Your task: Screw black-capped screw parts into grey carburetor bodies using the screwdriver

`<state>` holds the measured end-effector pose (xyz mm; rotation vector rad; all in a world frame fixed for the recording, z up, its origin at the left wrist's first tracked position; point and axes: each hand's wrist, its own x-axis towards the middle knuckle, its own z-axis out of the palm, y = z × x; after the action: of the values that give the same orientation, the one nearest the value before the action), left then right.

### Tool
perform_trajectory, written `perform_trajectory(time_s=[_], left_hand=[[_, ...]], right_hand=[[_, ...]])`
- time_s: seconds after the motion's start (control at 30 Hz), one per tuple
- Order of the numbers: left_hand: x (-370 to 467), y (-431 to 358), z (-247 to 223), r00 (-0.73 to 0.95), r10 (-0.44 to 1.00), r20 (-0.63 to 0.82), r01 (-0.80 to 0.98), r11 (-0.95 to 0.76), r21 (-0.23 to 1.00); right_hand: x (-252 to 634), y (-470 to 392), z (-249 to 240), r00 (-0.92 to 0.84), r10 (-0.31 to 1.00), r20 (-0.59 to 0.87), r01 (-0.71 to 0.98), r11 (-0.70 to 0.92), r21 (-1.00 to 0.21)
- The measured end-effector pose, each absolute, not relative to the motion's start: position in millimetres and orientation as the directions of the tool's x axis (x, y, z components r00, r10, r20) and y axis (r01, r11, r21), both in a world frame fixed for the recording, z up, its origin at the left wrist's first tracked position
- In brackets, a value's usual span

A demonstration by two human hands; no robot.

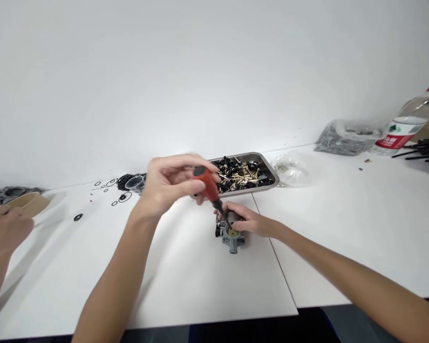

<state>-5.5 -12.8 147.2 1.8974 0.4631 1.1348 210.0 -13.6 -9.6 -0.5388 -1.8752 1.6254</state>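
My left hand [164, 186] is closed around the red handle of a screwdriver [208, 185], tilted so that its dark shaft points down to the right. The tip reaches into the round opening of a grey metal part [233, 242], where a brass-coloured piece [232, 232] shows. My right hand [245, 220] grips the upper right side of this metal part, which rests on the white table; some of its fingers are hidden behind the part.
Behind my hands lies a metal tray [271, 176] of screws and black parts. Plastic bags [346, 138] and a bottle [402, 131] stand at right. Black rings [124, 196] lie at left, where another person's hand [9, 228] holds a tan object [32, 204].
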Motion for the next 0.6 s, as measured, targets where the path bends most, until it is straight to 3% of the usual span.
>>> perform_trajectory(time_s=[0.13, 0.23, 0.33, 0.43, 0.53, 0.6], left_hand=[[-37, -11, 143, 0.108, 0.779, 0.617, -0.105, -0.608, 0.787], [-56, -14, 110, -0.099, 0.838, 0.536, -0.127, -0.545, 0.829], [-65, -24, 66, -0.166, 0.929, 0.331, -0.185, -0.359, 0.915], [-65, -33, 30, -0.181, 0.971, 0.157, -0.259, -0.201, 0.945], [-64, -38, 9, -0.146, 0.986, 0.083, -0.325, -0.127, 0.937], [-64, -40, -1, -0.142, 0.987, 0.074, -0.391, -0.124, 0.912]], right_hand=[[212, -16, -7, -0.744, 0.643, 0.181, -0.06, 0.205, -0.977], [213, -18, 0, -0.743, 0.634, 0.217, -0.032, 0.29, -0.956], [213, -26, 18, -0.731, 0.639, 0.241, 0.084, 0.435, -0.896], [209, -40, 36, -0.701, 0.652, 0.287, 0.288, 0.628, -0.723], [203, -57, 43, -0.687, 0.656, 0.314, 0.477, 0.732, -0.485], [199, -66, 42, -0.693, 0.658, 0.294, 0.54, 0.744, -0.393]])
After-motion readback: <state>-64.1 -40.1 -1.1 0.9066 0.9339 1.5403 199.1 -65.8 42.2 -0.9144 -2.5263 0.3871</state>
